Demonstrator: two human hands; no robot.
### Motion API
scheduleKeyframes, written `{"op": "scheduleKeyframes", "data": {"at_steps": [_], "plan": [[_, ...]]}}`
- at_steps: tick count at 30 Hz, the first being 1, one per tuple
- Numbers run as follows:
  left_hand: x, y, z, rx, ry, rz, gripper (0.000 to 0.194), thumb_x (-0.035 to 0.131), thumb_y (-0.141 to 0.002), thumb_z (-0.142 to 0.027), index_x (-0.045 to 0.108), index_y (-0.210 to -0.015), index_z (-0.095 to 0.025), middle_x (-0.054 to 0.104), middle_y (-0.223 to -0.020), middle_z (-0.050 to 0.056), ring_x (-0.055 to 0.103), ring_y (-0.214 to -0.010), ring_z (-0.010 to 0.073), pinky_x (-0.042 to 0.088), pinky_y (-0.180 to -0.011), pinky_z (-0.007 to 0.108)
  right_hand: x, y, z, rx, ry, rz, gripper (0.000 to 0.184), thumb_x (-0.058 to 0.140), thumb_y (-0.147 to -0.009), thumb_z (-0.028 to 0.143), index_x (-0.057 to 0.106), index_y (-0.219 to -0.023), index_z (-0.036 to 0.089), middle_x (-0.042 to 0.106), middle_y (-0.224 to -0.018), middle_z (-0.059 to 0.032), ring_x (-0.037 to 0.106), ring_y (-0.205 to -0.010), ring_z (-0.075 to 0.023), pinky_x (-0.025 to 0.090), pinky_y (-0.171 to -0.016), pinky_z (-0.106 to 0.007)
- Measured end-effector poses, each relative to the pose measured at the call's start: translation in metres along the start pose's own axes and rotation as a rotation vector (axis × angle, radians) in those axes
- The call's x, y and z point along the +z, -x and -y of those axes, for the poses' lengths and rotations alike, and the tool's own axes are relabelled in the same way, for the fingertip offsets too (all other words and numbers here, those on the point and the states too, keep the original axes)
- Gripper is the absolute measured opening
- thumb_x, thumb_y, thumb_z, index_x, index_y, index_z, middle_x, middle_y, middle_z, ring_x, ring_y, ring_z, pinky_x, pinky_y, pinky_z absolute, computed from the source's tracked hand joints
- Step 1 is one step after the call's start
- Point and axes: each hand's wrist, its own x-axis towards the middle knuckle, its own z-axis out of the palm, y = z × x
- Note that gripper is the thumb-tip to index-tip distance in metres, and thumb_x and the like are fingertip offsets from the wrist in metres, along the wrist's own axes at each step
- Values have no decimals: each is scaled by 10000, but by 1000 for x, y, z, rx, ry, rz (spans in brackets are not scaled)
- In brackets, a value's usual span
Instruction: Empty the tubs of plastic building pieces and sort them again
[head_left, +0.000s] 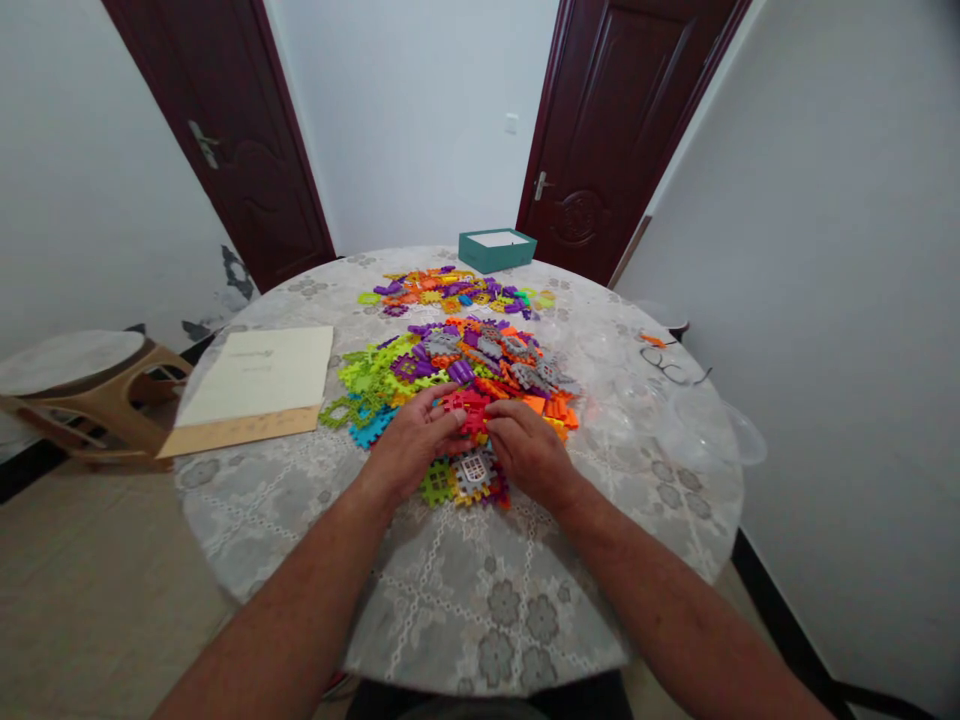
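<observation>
Between my two hands is a red plastic interlocking building piece [466, 408] with notched edges. My left hand [420, 435] grips its left side, thumb in front and fingers behind. At its right edge, my right hand [529, 450] is closed in a pinch on the same red piece. Just below them lie a grey window-shaped piece [474, 472] and a green window-shaped piece [437, 482]. Behind the hands spreads a large pile of notched pieces [480, 350] in green, purple, grey and orange. Blue pieces [369, 430] lie beside my left wrist.
On the round cloth-covered table [465, 600], a second pile of pieces [450, 290] lies farther back, near a teal box [480, 258]. Cream paper [259, 375] lies left. Clear plastic containers [697, 430] and eyeglasses [667, 370] are right. A wooden stool [97, 390] stands left.
</observation>
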Motion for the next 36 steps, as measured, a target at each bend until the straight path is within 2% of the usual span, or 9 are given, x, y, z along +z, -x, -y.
{"op": "scheduleKeyframes", "data": {"at_steps": [4,8,11,14,20,25,27,30,36], "plan": [[0,-1,0,46,0,-46,585,824,-805,-228,599,-1345,-203,739,-1026,62,735,-841,170,688,-726,335,-5,-2,-1,9,-37,-24,246,557,-1023,147,673,-1224,227,691,-1279,-111,649,-1209,-224,563,-1053,-393],[-7,-6,0,117,79,-159,599,803,-804,-201,570,-1356,-207,708,-938,24,724,-803,160,694,-709,351,-11,1,-23,238,78,-144,264,541,-1014,174,667,-1243,217,700,-1241,-122,628,-1195,-258,509,-1077,-466],[-10,-9,0,141,153,-209,583,805,-794,-179,582,-1332,-198,689,-900,8,716,-802,150,693,-736,356,-13,9,-46,388,225,-45,202,564,-985,210,709,-1125,197,724,-1091,-121,621,-1066,-290,490,-1012,-486],[-10,-10,0,144,181,-216,508,809,-788,-179,618,-1258,-180,703,-926,23,719,-814,154,691,-761,367,-11,17,-58,451,309,79,162,602,-958,239,729,-1040,182,725,-1036,-133,598,-1026,-303,464,-983,-479],[-8,-10,2,132,152,-180,509,803,-798,-172,621,-1273,-179,706,-950,28,722,-809,147,692,-746,349,3,11,-55,453,406,141,203,639,-960,258,714,-1136,191,713,-1109,-145,567,-1082,-320,424,-980,-468],[-4,-6,0,84,111,-139,564,801,-809,-181,601,-1337,-188,721,-951,33,740,-807,156,697,-759,363,11,-4,-51,510,454,219,116,626,-973,248,715,-1025,197,702,-1043,-142,569,-1054,-316,422,-942,-458],[-4,-5,-2,89,109,-138,586,800,-809,-183,595,-1358,-188,724,-938,32,748,-818,165,697,-757,361,10,-5,-51,516,435,182,137,593,-989,246,713,-1022,190,704,-1043,-142,583,-1051,-309,428,-945,-452],[-5,-4,-3,94,115,-131,596,812,-808,-197,600,-1365,-201,708,-888,4,745,-785,155,696,-762,364,3,-4,-51,551,315,30,187,537,-1006,255,707,-1037,183,721,-1045,-132,622,-1023,-284,454,-947,-426],[-7,-6,3,45,85,-72,607,801,-846,-224,579,-1410,-197,756,-1040,85,773,-853,193,691,-749,361,-7,3,-37,738,-183,-185,254,548,-993,360,693,-1136,209,768,-1000,-61,707,-902,-224,541,-830,-354]]}}
